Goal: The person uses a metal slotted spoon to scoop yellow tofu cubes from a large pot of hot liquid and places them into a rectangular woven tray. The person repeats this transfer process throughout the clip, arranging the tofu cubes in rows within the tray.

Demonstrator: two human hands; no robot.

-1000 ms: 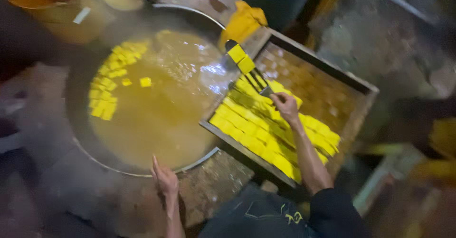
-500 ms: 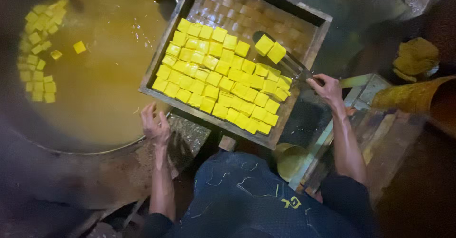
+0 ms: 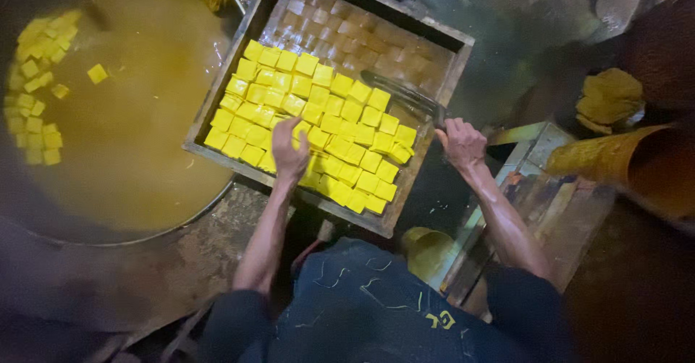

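Yellow cubes (image 3: 340, 128) fill a wooden tray (image 3: 217, 102); left hand (image 3: 289, 149) presses them, right hand (image 3: 462, 142) grips a flat metal spatula (image 3: 402, 91).

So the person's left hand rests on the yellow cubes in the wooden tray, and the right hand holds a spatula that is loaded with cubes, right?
Not quite. In the head view the spatula in the right hand carries nothing; its blade lies bare. The left hand does rest on the yellow cubes in the wooden tray.
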